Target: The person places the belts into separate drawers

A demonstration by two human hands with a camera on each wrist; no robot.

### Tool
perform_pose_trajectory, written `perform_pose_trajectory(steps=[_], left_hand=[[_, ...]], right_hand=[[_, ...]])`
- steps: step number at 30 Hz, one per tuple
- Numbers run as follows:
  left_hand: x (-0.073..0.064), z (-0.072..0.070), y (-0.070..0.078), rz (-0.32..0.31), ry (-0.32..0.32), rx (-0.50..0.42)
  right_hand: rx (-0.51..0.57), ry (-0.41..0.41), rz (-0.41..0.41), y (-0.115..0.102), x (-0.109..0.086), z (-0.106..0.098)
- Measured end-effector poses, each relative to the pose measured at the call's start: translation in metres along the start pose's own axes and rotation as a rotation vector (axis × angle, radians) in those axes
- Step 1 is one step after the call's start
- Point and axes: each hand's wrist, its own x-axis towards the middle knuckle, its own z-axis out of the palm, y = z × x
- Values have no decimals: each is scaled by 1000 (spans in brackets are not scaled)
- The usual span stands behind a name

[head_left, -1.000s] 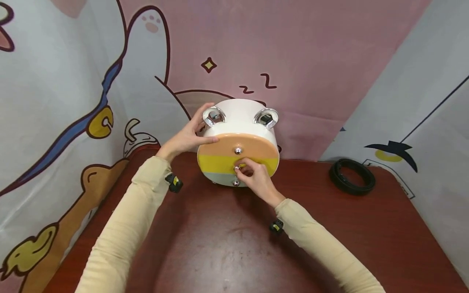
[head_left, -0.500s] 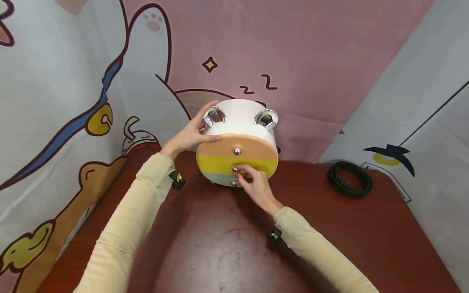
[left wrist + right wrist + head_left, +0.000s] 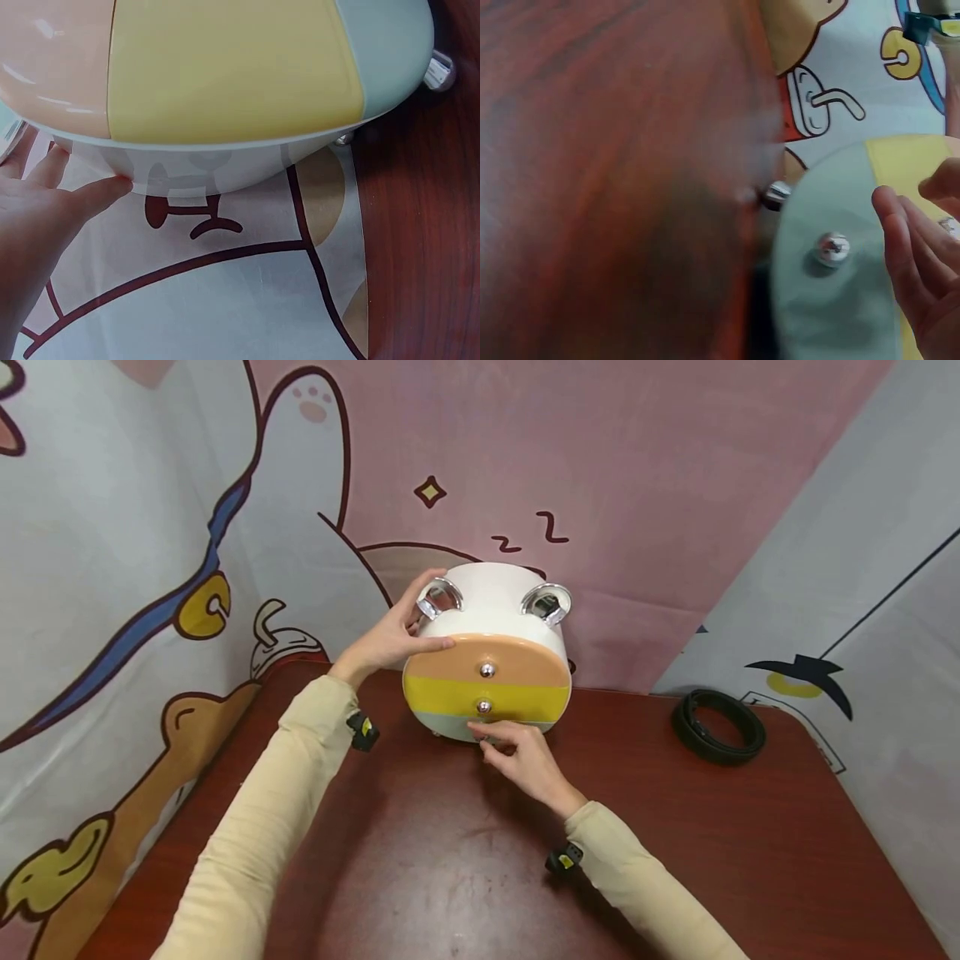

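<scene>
A white oval drawer box (image 3: 495,597) stands on the table, with two silver rings on top. Its front has an orange band (image 3: 525,660), a yellow band (image 3: 442,695) and a pale green band (image 3: 442,724), each with a round silver knob. My left hand (image 3: 382,639) holds the box's upper left side, thumb on the front's top edge and fingers behind the left ring. My right hand (image 3: 528,764) is at the lowest knob (image 3: 832,249), its index finger above and thumb below in the head view. The right wrist view shows those fingers apart from that knob.
A coiled black belt (image 3: 718,727) lies on the table (image 3: 420,860) to the right. A printed cartoon cloth (image 3: 637,485) hangs behind the box and along both sides. Small silver feet (image 3: 439,71) carry the box.
My right hand has let go of the middle knob and moved down to the lowest one. The left hand stays on the box's upper left side. All drawers look closed throughout.
</scene>
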Motion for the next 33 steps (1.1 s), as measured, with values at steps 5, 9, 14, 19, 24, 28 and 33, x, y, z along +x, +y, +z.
perform_pose_trajectory(steps=[5, 9, 14, 19, 24, 28, 33], left_hand=[[1, 1, -3, 18, -3, -7], [0, 1, -3, 10, 3, -5], [-1, 1, -3, -1, 5, -10], [1, -1, -14, -2, 5, -31], [6, -5, -30, 14, -1, -30], [7, -7, -33, 17, -2, -8], [5, -11, -32, 23, 0, -11]], right_hand=[[2, -38, 56, 8, -7, 9], [30, -34, 88, 15, -7, 13], [28, -25, 150, 23, -8, 16], [12, -34, 209, 29, -11, 16], [-16, -59, 204, 36, -12, 17], [-40, -68, 157, 39, -9, 20], [-22, -25, 144, 42, -6, 25]])
